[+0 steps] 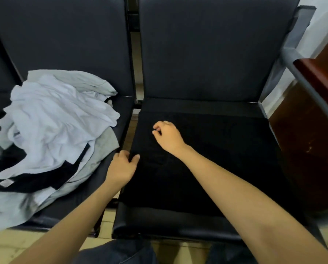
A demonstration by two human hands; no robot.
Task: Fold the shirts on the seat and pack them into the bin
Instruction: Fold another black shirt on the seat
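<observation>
My left hand (122,166) grips the left edge of the black shirt (216,159), fingers curled under the hem, thumb on top. My right hand (168,137) is further up the shirt, thumb and forefinger curled close together at the cloth; black on black, so I can't tell if fabric is pinched. The shirt is spread flat over the right seat (178,223) and covers most of the cushion. On the left seat (79,197) is a crumpled shirt pile (54,121), white on top, grey and black under, and it spills toward the gap between the seats. A metal armrest (296,60) bounds the right side, with a dark wooden cabinet (311,130) just beyond. Tiled floor (109,225) below, my jeans (117,252) at the bottom edge.
</observation>
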